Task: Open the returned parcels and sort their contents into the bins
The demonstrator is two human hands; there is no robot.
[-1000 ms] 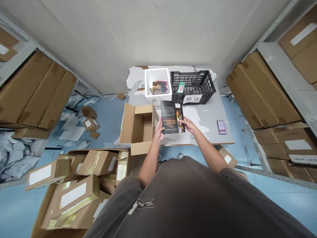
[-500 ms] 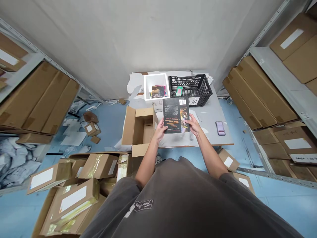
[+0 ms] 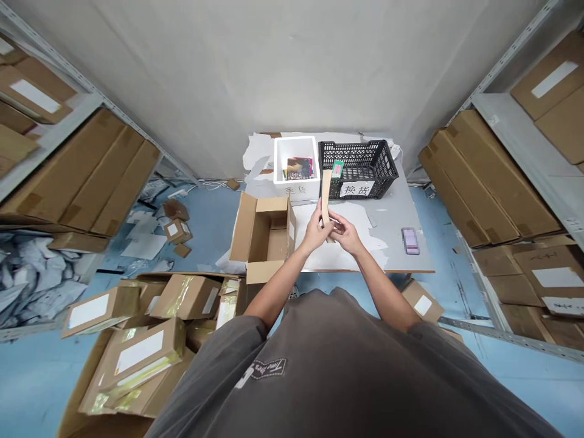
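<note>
One book (image 3: 326, 198) is gripped edge-on above the table (image 3: 395, 243) by left hand (image 3: 316, 231) and right hand (image 3: 347, 234), not yet set down; cardboard box (image 3: 243, 228) opened; other books (image 3: 298, 168) already placed in white bin (image 3: 281, 188).

Book (image 3: 325, 196) now edge-on vs face-on prev

pale-paged book (image 3: 325, 196), slightly bowed, edge-on

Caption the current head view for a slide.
Left hand and right hand hold a book edge-on over a table, open cardboard box to the left, black crate beyond.
</note>
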